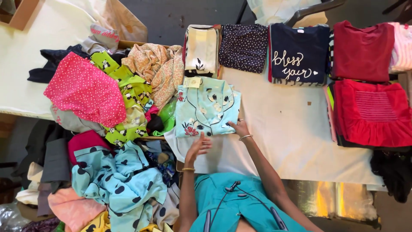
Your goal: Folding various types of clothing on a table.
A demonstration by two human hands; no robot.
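A folded light blue shirt [207, 107] with a collar, dark spots and red flowers lies on the white table cover [283, 129], a paper tag at its neck. My right hand [239, 127] rests flat on the shirt's lower right corner. Raised just below the shirt's bottom edge, my left hand [198, 147] holds nothing, fingers spread and slightly blurred. Each wrist carries a bangle.
Folded clothes line the far edge: a cream piece [201, 49], a dark dotted one [243, 46], a navy shirt [298, 53], red tops [369, 81]. A loose heap with a pink dotted cloth [86, 88] and green panda print [128, 92] fills the left.
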